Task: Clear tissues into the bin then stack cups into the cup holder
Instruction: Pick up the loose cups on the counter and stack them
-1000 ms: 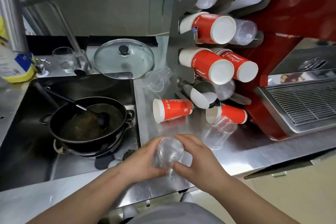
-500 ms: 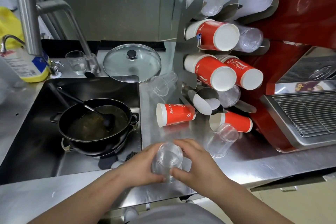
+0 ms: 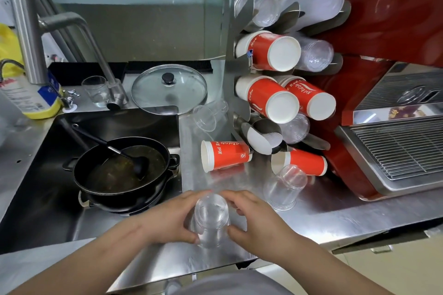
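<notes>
Both hands hold a clear plastic cup (image 3: 211, 217), bottom up, low over the steel counter (image 3: 318, 218). My left hand (image 3: 167, 219) grips its left side and my right hand (image 3: 257, 223) its right side. A second clear cup (image 3: 285, 189) stands upside down just to the right. One red paper cup (image 3: 224, 158) lies on its side behind my hands, another red cup (image 3: 304, 163) lies at the foot of the metal cup holder (image 3: 230, 64). A third clear cup (image 3: 208, 115) lies near the holder. The holder's slots carry red and clear cup stacks.
The sink (image 3: 43, 187) at left holds a black pan (image 3: 122, 167) with dark liquid and a ladle. Behind it are a glass lid (image 3: 167, 90), a small glass (image 3: 96, 91), a tap (image 3: 31, 38) and a yellow bottle (image 3: 28, 96). A red machine with a steel grille (image 3: 398, 143) fills the right.
My hands and the clear cup have stayed almost in place over the counter. The view has tilted slightly, so everything sits a little lower in the frame.
</notes>
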Demonstrator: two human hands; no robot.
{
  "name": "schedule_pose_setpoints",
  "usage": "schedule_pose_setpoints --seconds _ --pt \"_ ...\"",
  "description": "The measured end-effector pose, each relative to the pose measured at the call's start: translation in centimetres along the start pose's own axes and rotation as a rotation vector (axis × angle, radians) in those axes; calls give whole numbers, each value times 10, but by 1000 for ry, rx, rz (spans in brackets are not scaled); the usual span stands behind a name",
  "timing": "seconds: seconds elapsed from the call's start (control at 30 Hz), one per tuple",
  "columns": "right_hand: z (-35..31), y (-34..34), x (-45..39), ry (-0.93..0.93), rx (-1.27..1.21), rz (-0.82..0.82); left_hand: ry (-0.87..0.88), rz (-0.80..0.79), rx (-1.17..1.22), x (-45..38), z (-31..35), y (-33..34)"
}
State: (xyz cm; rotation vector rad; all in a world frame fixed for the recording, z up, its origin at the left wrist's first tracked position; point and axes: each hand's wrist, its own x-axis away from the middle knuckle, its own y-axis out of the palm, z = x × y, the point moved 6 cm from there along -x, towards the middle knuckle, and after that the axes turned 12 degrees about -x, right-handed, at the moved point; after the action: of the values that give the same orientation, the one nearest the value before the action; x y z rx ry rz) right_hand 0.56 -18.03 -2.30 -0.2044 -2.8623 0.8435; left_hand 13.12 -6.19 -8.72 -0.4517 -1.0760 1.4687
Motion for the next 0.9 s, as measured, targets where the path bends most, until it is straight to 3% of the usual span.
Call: schedule_pose_setpoints --seconds 0.27,0.6,0.73,0.9 --pt "2 -33 -28 -4 193 -7 -33 -16 -268 -13 -21 -62" --pt "34 -46 -70 135 270 -11 16 243 -330 -76 4 -95" --pt "54 -47 -73 263 256 48 -10 244 -391 -97 14 -92" --pt "71 -53 -81 362 254 52 -94 136 -434 -114 2 -86"
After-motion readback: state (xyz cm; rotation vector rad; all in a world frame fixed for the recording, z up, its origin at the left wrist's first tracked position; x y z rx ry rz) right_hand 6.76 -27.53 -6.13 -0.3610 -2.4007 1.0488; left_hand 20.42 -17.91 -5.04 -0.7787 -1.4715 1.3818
